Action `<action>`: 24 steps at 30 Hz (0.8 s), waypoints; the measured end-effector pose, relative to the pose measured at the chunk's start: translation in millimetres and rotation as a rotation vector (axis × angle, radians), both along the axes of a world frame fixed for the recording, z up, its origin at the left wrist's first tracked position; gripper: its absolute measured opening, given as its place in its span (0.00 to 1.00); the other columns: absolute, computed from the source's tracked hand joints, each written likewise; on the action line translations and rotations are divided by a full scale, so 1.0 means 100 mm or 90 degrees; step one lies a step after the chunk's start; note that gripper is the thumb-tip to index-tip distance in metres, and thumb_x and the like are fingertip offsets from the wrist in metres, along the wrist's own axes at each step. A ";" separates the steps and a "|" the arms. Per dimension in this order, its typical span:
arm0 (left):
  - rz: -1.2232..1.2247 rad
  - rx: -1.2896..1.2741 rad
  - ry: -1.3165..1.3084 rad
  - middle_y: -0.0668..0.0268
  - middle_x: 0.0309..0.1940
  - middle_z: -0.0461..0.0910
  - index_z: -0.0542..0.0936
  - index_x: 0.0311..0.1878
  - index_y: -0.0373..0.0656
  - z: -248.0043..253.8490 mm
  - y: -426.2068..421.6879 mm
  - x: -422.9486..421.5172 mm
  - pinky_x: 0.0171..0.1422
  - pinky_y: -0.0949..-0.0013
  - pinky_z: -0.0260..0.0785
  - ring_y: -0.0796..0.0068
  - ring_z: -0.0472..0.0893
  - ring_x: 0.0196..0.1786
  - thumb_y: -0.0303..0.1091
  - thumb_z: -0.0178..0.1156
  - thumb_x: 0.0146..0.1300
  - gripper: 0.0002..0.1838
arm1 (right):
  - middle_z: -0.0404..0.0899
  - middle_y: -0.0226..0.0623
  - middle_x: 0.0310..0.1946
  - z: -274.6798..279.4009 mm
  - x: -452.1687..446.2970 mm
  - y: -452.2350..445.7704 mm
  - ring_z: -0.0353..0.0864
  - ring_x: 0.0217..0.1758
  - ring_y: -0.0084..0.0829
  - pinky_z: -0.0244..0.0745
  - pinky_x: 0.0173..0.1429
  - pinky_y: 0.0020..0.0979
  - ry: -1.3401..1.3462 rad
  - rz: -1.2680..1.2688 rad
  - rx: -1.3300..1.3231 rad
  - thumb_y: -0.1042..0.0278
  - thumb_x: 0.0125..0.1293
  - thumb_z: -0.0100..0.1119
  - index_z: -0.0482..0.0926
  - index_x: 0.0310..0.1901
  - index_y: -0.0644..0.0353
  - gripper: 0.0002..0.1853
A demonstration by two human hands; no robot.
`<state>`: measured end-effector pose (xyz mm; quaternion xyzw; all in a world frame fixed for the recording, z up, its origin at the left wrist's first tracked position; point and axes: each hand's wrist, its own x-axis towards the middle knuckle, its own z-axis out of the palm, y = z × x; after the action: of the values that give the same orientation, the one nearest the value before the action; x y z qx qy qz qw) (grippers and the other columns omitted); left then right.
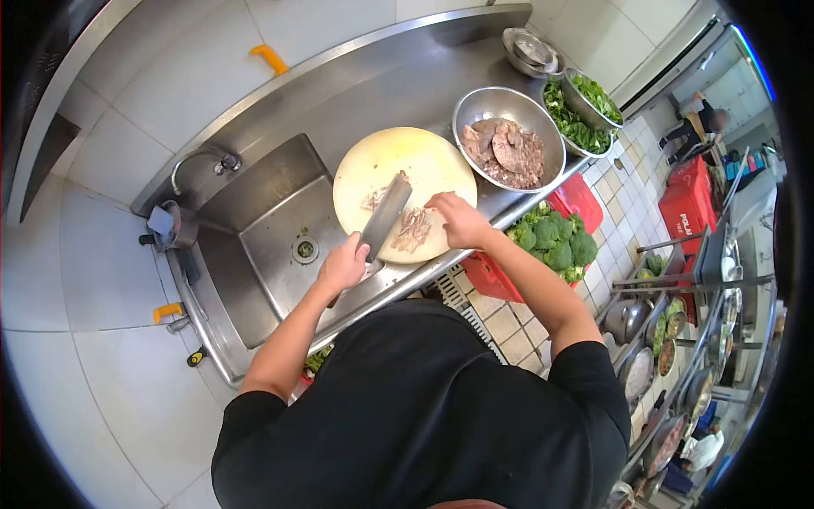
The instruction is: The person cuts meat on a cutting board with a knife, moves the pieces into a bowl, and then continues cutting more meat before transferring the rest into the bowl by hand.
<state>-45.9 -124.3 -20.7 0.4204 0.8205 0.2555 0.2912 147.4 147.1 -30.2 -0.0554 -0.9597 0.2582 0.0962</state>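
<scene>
My left hand point(343, 265) is closed around the handle of a cleaver point(388, 212), its broad blade slanting over a round, pale yellow cutting board point(373, 157). Sliced raw meat point(413, 231) lies on the board to the right of the blade, and a few more pieces are on its other side. At the board's right edge, my right hand point(460, 220) has its fingers loosely bent and apart beside the slices, with nothing visible in them. A steel bowl point(475, 95) of raw meat point(521, 161) stands just beyond that hand.
To the left is a steel sink point(254, 280) with a faucet point(203, 159). Leafy greens point(577, 127) fill bowls at the counter's right end, near stacked metal bowls point(532, 53). Below the counter edge, broccoli point(555, 239) sits in a red basket point(492, 284). A person point(699, 127) is in the background.
</scene>
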 end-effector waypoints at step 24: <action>-0.063 -0.204 0.072 0.39 0.52 0.84 0.73 0.62 0.40 0.14 0.48 -0.31 0.62 0.41 0.75 0.39 0.84 0.56 0.36 0.53 0.74 0.18 | 0.77 0.42 0.54 -0.44 -0.33 -0.71 0.73 0.62 0.46 0.68 0.68 0.46 -0.139 -0.261 0.129 0.35 0.68 0.62 0.79 0.62 0.57 0.34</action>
<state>-76.9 -76.0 -6.5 0.4223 0.8440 0.0824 0.3201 114.4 76.6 -73.7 -0.2665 -0.9541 0.1285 0.0474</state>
